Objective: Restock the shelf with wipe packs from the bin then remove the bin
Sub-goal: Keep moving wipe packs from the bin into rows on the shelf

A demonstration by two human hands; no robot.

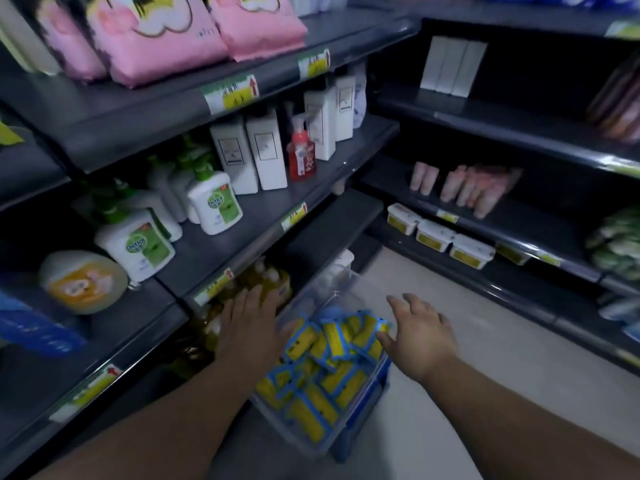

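A clear plastic bin (341, 441) sits low on the floor by the shelving, holding several yellow and blue wipe packs (325, 358). My left hand (251, 323) hovers over the bin's left rim with its fingers straight and holds nothing. My right hand (420, 336) reaches down at the bin's right side, fingers spread and relaxed, its thumb close to the top packs. Neither hand grips a pack. The dark grey shelf (325, 223) stands just beyond the bin.
Green and white soap bottles (214, 202) and white boxes (266, 150) fill the middle shelf on the left. Yellow bottles (266, 278) stand on the low shelf behind my left hand. White tubs (436, 235) line the right-hand shelving. Pale floor (485, 341) lies to the right.
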